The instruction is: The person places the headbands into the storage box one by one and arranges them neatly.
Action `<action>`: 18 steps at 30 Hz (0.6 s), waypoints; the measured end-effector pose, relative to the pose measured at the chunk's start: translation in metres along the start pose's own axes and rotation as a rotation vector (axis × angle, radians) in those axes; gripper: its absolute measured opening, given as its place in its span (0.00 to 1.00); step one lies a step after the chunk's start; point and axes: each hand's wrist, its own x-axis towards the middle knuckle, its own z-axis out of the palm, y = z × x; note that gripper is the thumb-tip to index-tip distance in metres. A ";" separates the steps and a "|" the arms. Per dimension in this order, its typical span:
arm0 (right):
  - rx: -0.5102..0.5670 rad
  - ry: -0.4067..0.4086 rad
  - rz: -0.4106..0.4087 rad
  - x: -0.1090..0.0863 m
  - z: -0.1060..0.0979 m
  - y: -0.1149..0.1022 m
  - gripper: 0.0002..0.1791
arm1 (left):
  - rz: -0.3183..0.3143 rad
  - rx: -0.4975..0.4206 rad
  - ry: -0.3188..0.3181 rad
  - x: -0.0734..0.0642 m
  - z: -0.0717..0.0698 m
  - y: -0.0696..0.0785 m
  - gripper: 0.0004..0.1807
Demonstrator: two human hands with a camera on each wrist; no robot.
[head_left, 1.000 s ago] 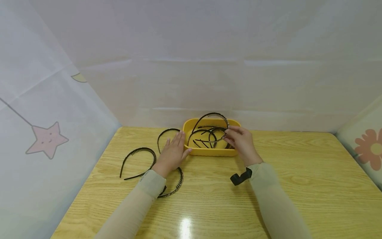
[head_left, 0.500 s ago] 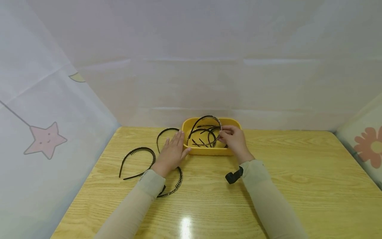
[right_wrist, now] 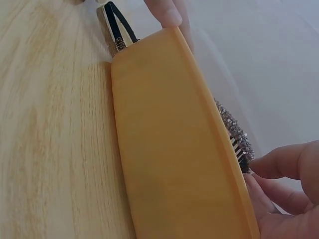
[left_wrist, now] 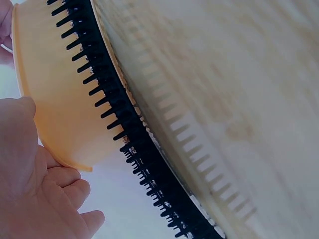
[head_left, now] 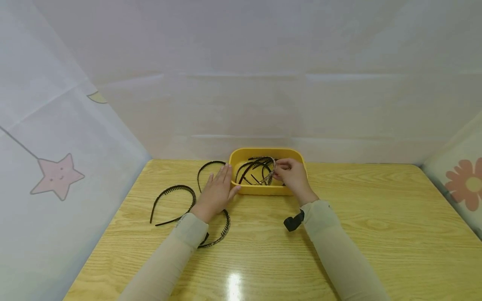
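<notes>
My right hand (head_left: 295,177) pinches a beaded black headband (right_wrist: 234,130) between thumb and fingers, down inside the yellow basket (head_left: 263,190). In the right wrist view its grey beads and comb teeth show above the basket's rim. Several other black headbands lie in the basket, overlapping the held one in the head view. My left hand (head_left: 215,194) rests against the basket's left end, its fingers straight along the wall and the thumb at the front corner. The left wrist view shows that hand (left_wrist: 50,184) at the basket, behind a toothed headband (left_wrist: 114,107) close to the camera.
On the wooden table (head_left: 376,234), left of the basket, lies a black toothed headband (head_left: 175,189). Another headband (head_left: 206,166) lies behind my left hand, and a beaded one (head_left: 226,228) is partly under the left wrist. A pale cloth wall (head_left: 241,104) stands behind the basket.
My right hand has moved left and lowered the beaded headband, which stood above the basket's rim, down among the others. The left hand stays at the basket's left end.
</notes>
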 end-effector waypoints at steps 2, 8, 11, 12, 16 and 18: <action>-0.009 -0.001 -0.004 -0.001 0.000 0.000 0.19 | -0.003 -0.001 -0.003 0.000 0.000 0.000 0.43; -0.073 -0.009 -0.035 -0.003 0.000 0.001 0.16 | 0.001 -0.006 0.003 -0.001 0.000 0.000 0.43; -0.161 0.000 -0.092 -0.005 -0.001 0.003 0.13 | 0.007 -0.009 0.007 -0.001 0.000 0.001 0.43; -0.201 0.005 -0.120 -0.005 -0.001 0.004 0.13 | 0.009 -0.008 0.007 -0.001 0.000 0.002 0.42; -0.351 0.024 -0.223 -0.008 -0.003 0.008 0.12 | 0.012 -0.010 0.004 -0.001 0.000 0.002 0.42; -0.379 0.020 -0.258 -0.010 -0.004 0.009 0.12 | 0.013 -0.005 0.002 -0.001 0.001 0.002 0.42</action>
